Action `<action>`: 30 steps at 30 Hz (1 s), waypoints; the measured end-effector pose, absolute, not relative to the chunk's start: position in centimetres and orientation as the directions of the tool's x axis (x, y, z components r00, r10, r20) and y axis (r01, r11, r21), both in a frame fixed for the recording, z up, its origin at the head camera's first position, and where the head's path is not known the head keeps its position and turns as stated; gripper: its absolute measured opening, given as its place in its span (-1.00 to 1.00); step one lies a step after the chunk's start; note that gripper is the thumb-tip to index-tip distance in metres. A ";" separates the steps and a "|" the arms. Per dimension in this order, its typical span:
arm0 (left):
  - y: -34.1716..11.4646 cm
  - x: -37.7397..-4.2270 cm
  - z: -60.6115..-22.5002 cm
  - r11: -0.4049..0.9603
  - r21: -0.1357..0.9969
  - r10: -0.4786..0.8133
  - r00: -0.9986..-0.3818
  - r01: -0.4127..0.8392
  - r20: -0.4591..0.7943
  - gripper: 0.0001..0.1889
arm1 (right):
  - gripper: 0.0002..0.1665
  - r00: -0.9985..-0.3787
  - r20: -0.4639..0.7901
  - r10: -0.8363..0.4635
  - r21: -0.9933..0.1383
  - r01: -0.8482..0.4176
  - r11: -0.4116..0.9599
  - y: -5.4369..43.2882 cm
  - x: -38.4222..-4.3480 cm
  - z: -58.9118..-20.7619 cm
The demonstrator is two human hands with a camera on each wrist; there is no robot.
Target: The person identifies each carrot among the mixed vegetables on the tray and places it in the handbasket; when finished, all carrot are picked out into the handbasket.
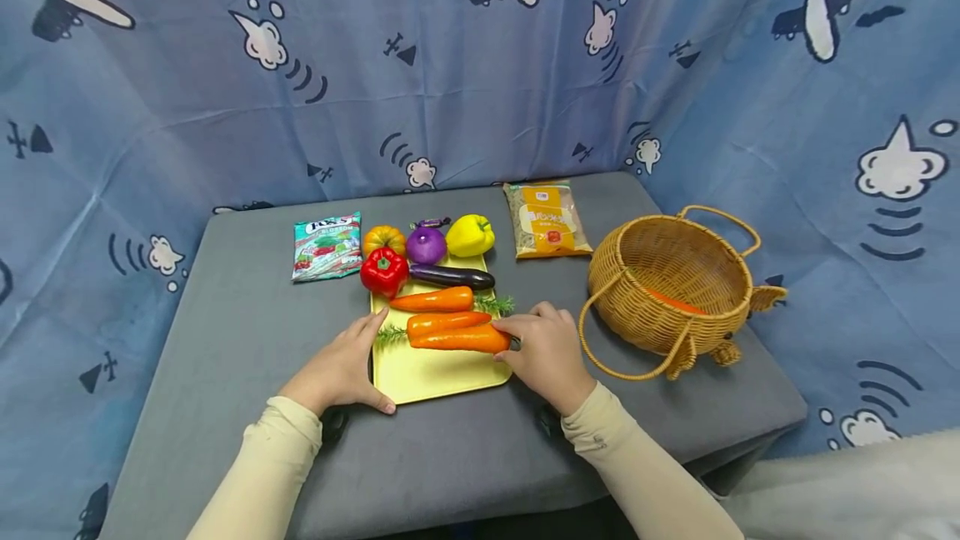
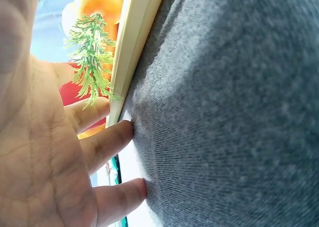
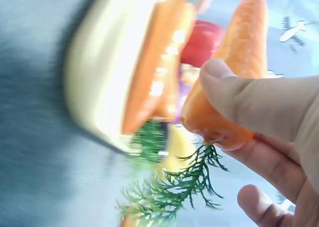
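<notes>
My right hand [image 1: 550, 354] pinches an orange carrot [image 3: 227, 97] by its thick end, thumb on one side, with green leaves hanging from it in the right wrist view. In the head view this carrot [image 1: 461, 340] overlaps the front part of a yellow tray [image 1: 431, 379]. Two more carrots lie behind it, the rear carrot [image 1: 435, 300] with its leaves to the right and the middle carrot [image 1: 442, 322] with leaves to the left. My left hand [image 1: 347, 371] spreads at the tray's left edge, thumb near the front corner. Its fingers [image 2: 107, 142] extend beside the tray rim [image 2: 130, 48].
An eggplant [image 1: 450, 276], red pepper [image 1: 384, 272], small pumpkin [image 1: 384, 238], purple onion [image 1: 427, 246] and yellow pepper [image 1: 471, 236] gather at the tray's back. A candy bag [image 1: 327, 247] lies left, a grain bag [image 1: 549, 221] behind right, and a wicker basket [image 1: 645, 319] right.
</notes>
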State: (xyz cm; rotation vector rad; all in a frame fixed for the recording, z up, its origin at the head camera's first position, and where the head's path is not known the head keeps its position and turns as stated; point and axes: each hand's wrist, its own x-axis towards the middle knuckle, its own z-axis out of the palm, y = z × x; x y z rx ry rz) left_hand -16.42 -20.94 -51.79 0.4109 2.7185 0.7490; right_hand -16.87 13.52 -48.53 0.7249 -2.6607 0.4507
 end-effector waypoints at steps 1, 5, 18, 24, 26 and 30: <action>-21.0 -16.4 -51.9 0.824 0.533 0.343 -0.917 0.191 -0.202 0.67 | -0.32 -0.803 0.421 -0.422 -0.209 -0.539 0.816 13.6 -16.7 -47.9; -21.2 -16.3 -52.3 0.821 0.538 0.344 -0.919 0.193 -0.195 0.67 | -0.32 -0.787 0.467 -0.404 -0.206 -0.541 0.815 14.0 -16.0 -45.6; -21.0 -16.0 -52.1 0.808 0.552 0.354 -0.919 0.209 -0.171 0.65 | -0.31 -0.709 0.657 -0.257 -0.207 -0.498 0.842 18.0 -15.6 -39.6; -21.1 -16.1 -52.2 0.814 0.546 0.345 -0.921 0.198 -0.181 0.65 | -0.40 -0.706 0.689 -0.164 -0.212 -0.413 0.886 20.9 -15.7 -37.8; -21.1 -16.2 -52.3 0.815 0.544 0.345 -0.921 0.200 -0.178 0.65 | -0.42 -0.713 0.691 -0.116 -0.228 -0.367 0.902 22.0 -15.7 -37.3; -21.1 -16.2 -52.3 0.813 0.546 0.346 -0.922 0.200 -0.177 0.65 | -0.43 -0.734 0.678 -0.021 -0.268 -0.275 0.923 24.3 -15.7 -36.7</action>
